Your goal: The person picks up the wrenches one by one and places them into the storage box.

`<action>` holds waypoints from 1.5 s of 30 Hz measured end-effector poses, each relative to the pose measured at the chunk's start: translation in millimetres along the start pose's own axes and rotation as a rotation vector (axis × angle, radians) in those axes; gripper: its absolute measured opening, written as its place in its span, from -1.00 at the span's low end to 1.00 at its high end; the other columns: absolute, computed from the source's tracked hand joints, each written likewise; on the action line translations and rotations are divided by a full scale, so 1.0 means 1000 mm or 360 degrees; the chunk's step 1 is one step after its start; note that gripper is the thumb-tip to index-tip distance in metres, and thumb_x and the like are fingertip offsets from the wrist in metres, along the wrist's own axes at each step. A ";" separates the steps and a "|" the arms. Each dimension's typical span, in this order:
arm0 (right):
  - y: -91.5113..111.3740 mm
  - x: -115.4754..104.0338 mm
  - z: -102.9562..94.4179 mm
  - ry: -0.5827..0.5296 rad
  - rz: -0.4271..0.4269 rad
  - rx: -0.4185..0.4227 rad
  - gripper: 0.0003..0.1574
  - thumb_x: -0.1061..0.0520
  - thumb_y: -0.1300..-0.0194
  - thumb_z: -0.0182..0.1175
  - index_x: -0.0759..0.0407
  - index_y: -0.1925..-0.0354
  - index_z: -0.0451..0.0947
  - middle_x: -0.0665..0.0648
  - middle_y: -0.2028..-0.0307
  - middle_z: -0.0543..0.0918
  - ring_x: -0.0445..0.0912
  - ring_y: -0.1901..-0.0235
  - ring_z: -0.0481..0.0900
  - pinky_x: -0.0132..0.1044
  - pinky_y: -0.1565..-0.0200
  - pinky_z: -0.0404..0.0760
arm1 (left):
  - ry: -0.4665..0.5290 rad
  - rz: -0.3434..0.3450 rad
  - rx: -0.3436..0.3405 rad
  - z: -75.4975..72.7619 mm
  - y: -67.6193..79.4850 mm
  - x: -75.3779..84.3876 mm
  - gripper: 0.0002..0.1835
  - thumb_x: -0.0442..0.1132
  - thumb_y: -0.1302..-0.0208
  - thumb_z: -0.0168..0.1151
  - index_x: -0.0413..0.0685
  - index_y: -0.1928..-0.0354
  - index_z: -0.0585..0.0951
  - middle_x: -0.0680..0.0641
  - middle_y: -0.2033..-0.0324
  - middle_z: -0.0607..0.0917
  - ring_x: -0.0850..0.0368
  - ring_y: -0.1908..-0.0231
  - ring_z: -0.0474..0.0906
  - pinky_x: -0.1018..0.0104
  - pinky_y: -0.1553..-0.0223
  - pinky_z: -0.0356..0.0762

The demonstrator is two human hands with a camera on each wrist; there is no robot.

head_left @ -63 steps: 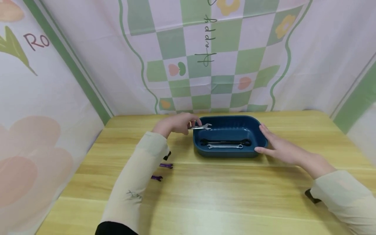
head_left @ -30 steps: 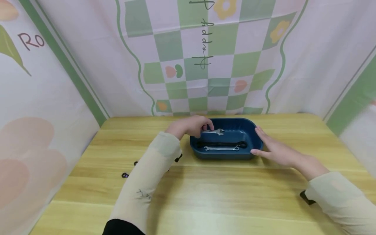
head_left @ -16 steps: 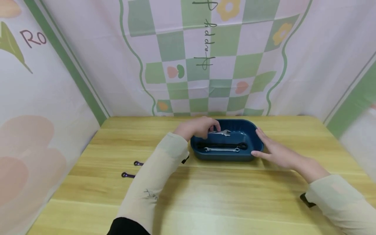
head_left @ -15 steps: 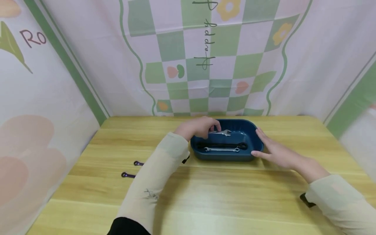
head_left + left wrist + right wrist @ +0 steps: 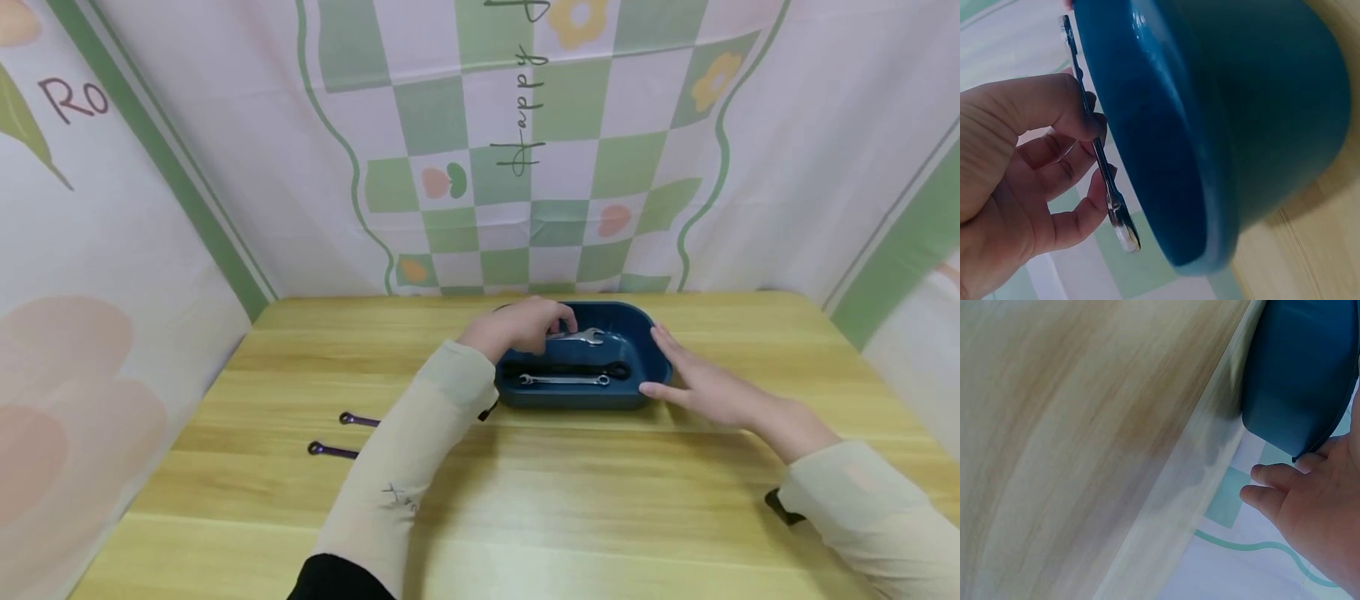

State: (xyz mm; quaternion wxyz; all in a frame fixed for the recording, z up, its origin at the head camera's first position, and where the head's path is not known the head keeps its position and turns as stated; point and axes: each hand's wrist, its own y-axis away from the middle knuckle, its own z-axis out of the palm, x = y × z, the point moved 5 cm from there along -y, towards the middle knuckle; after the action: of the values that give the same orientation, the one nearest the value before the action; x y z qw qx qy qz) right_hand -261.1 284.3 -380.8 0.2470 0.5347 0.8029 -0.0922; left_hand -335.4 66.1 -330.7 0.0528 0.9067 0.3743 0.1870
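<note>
My left hand (image 5: 525,325) pinches a silver wrench (image 5: 1102,156) by its middle, thumb on one side and fingers on the other. In the head view the wrench lies level over the left half of a blue oval basin (image 5: 585,400), its forked end pointing right. Inside the basin, along the near wall, lie a black wrench (image 5: 566,369) and a smaller silver wrench (image 5: 564,380), side by side. My right hand (image 5: 708,379) rests against the basin's right end, thumb and fingers spread along the rim. Its fingers (image 5: 1272,478) look straight in the right wrist view.
Two purple wrenches (image 5: 333,451) lie on the wooden table (image 5: 570,500) at the left, partly covered by my left sleeve (image 5: 408,450). A patterned cloth (image 5: 502,200) hangs behind the table's back edge, and more cloth hangs on both sides.
My left hand has carried the silver wrench rightward, from the basin's left rim to over its inside. The left sleeve now uncovers the ring ends of the purple wrenches. My right hand stays at the rim.
</note>
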 end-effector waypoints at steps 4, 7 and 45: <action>0.000 0.000 -0.001 -0.0007 0.0001 0.0001 0.14 -0.29 -0.30 -0.01 0.06 -0.44 -0.50 0.12 -0.41 -0.48 0.31 -0.34 -0.24 0.28 -0.20 -0.08 | 0.0030 0.0011 0.0005 0.000 -0.003 0.005 -0.46 -0.56 -0.12 0.13 0.18 -0.07 0.49 0.04 0.11 0.48 0.20 0.14 0.40 0.43 0.34 0.44; 0.001 -0.001 -0.002 -0.0007 0.0001 0.0003 0.13 -0.28 -0.31 0.00 0.05 -0.44 -0.50 0.12 -0.41 -0.47 0.31 -0.33 -0.24 0.28 -0.20 -0.08 | 0.0031 -0.0001 -0.0006 0.003 -0.006 0.007 -0.46 -0.55 -0.14 0.12 0.20 -0.08 0.48 0.04 0.09 0.48 0.21 0.12 0.39 0.42 0.32 0.44; 0.002 -0.002 -0.001 0.0017 0.0002 0.0015 0.14 -0.30 -0.30 -0.01 0.05 -0.44 -0.50 0.10 -0.41 -0.47 0.33 -0.32 -0.18 0.29 -0.19 -0.04 | 0.0126 -0.0129 0.0040 0.036 -0.026 -0.009 -0.51 -0.52 -0.17 0.12 0.18 -0.05 0.53 0.03 0.13 0.51 0.20 0.21 0.40 0.41 0.31 0.44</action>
State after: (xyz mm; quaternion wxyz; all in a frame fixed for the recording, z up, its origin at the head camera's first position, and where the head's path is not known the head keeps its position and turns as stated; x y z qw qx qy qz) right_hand -258.7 284.2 -379.0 0.2403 0.5369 0.8033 -0.0932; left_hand -344.3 80.0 -372.2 0.0341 0.8833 0.4148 0.2158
